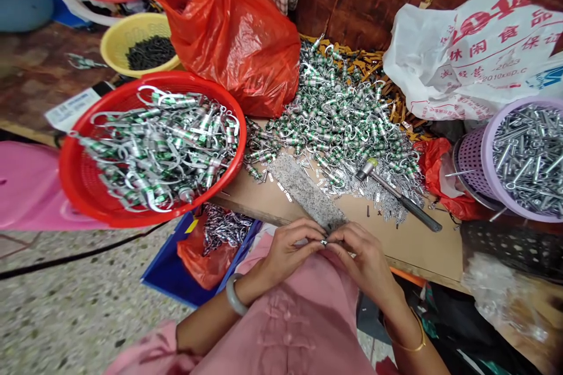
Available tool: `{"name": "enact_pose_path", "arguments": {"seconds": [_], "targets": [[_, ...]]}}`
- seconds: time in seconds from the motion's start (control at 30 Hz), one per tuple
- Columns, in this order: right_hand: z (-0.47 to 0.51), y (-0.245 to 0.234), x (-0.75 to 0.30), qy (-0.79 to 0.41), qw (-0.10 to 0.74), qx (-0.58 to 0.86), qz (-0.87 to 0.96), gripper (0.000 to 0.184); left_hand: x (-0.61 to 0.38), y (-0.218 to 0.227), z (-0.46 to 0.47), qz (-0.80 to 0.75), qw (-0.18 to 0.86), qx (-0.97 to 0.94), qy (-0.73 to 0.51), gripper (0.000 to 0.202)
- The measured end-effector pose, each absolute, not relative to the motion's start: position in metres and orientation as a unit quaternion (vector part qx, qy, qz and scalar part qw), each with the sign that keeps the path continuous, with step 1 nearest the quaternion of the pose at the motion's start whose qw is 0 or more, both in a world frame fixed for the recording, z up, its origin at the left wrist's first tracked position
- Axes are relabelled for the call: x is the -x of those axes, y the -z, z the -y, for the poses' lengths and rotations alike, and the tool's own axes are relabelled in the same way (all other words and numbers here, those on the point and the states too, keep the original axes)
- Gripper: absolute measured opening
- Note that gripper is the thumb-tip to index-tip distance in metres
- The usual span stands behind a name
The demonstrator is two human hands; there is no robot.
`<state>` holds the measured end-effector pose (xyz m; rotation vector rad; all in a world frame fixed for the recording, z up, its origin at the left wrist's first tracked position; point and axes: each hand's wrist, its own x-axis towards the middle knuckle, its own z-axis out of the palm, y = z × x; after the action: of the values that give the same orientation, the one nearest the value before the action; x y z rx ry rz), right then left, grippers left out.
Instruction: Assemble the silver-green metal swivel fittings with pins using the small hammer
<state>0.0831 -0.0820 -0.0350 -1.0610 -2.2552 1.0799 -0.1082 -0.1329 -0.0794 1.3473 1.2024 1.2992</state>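
L hand [285, 251]: is pinching the small metal part [324, 242] w/ thumb + forefinger tips; the other fingers are curling in loosely.
R hand [366, 259]: is gripping the same part from the right, thumb + forefinger pressing on it; the tips of both hands are meeting in the middle.
Part's place: it is sitting betw. the two hands, right at the near edge of the wooden board [409, 240]; too small to tell its shape.
Wrists: a grey-green bangle [233, 296] is circling the L wrist, a thin gold bangle [416, 343] the R.
Grey block [305, 190]: is lying on the board just beyond the hands, slanting from far left to near right.
Dark-handled tool [409, 205]: is lying right of the block, its head resting at the edge of the clip pile.
Clip pile [347, 117]: silver-green clips are spreading over the far part of the board.
Red basket [70, 176]: is standing at left, holding more such clips w/ wire loops.
Yellow bowl [109, 47]: is sitting far left, holding small black pieces.
Red bag [229, 29]: is bulging betw. the yellow bowl and the clip pile.
Purple basket [486, 146]: is standing at right, holding bare metal pins.
White bag [475, 53]: is lying far right, w/ red print.
Blue tray [162, 272]: is sitting low at near left, below the board's edge, w/ a red bag and metal bits in it.
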Motion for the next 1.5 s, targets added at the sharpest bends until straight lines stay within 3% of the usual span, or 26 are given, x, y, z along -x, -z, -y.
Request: {"name": "enact_pose_path", "arguments": {"seconds": [0.17,0.27,0.4,0.6,0.93,1.13,1.4,1.5], "targets": [[0.091,0.044,-0.086,-0.433,0.191,0.404,0.783,0.015,0.106,0.08,0.132,-0.525,0.478,-0.464,-0.53,0.012],[0.094,0.045,-0.087,-0.4,0.219,0.415,0.787,0.012,0.11,0.076,0.128,-0.523,0.417,-0.566,-0.482,0.007],[0.094,0.045,-0.09,-0.415,0.218,0.425,0.774,0.01,0.117,0.067,0.12,-0.436,0.392,-0.696,-0.415,0.015],[0.098,0.048,-0.095,-0.484,0.223,0.465,0.707,0.012,0.113,0.067,0.122,-0.444,0.51,-0.609,-0.415,0.014],[0.105,0.048,-0.102,-0.523,0.12,0.519,0.666,0.024,0.089,0.089,0.134,-0.486,0.67,-0.378,-0.413,0.006],[0.105,0.073,-0.115,-0.629,0.141,0.549,0.532,0.043,0.074,0.105,0.149,-0.446,0.746,-0.167,-0.465,0.044],[0.102,0.082,-0.116,-0.639,0.16,0.555,0.508,0.046,0.065,0.114,0.15,-0.504,0.682,-0.174,-0.5,0.036],[0.086,0.078,-0.121,-0.575,0.166,0.571,0.562,0.041,0.07,0.11,0.145,-0.533,0.646,-0.2,-0.508,0.035]]}}
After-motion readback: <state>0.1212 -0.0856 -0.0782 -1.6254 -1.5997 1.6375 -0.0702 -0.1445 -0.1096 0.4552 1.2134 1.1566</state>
